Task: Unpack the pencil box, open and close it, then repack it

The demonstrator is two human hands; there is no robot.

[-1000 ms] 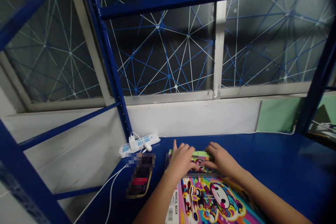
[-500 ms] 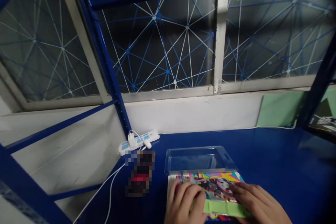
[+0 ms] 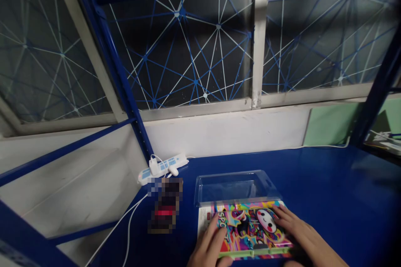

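Note:
A colourful cartoon-printed pencil box (image 3: 250, 229) with a green edge lies on the blue table near the bottom of the view. My left hand (image 3: 209, 247) grips its left side, thumb at the near green edge. My right hand (image 3: 302, 238) holds its right side, fingers curled over the printed top. Under the box a white printed card (image 3: 203, 223) shows at the left. Just beyond the box stands a clear plastic blister tray (image 3: 234, 187), with nothing in it.
A blurred phone (image 3: 165, 206) lies left of the tray. A white power strip (image 3: 163, 166) with a plugged charger and white cables sits at the table's back left corner. Blue shelf posts (image 3: 125, 91) and patterned windows stand behind. A green panel (image 3: 328, 127) leans at the right.
Both hands pulled the pencil box out of the clear tray toward me. It turned so its printed top faces up. The camera tilted a little.

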